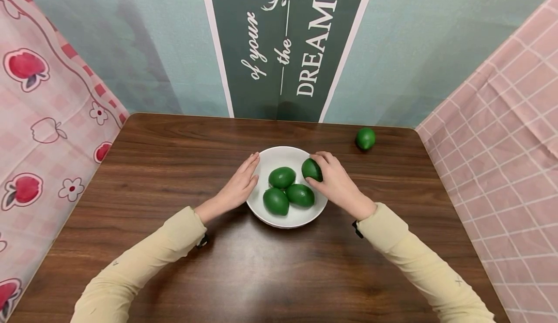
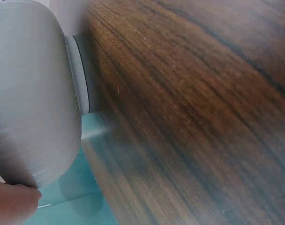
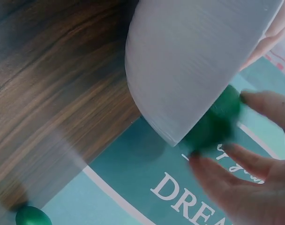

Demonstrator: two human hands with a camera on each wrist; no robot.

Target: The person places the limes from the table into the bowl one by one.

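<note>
A white bowl (image 1: 285,220) stands on the table with three green limes in it: an upper lime (image 1: 282,177), a lower left lime (image 1: 276,202) and a lower right lime (image 1: 300,195). At the bowl's right rim, my right hand (image 1: 334,180) grips another lime (image 1: 311,169) between thumb and fingers; in the right wrist view this lime (image 3: 217,124) is partly hidden behind the bowl wall (image 3: 189,61). My left hand (image 1: 237,185) rests against the bowl's left side, its fingers fairly straight. Only a fingertip of it shows beside the bowl in the left wrist view.
One more lime (image 1: 365,139) lies near the table's back right corner. The brown wooden table (image 1: 174,148) meets a teal cloth with lettering (image 1: 287,71) at its back edge. Pink patterned cloths hang along the left and right sides.
</note>
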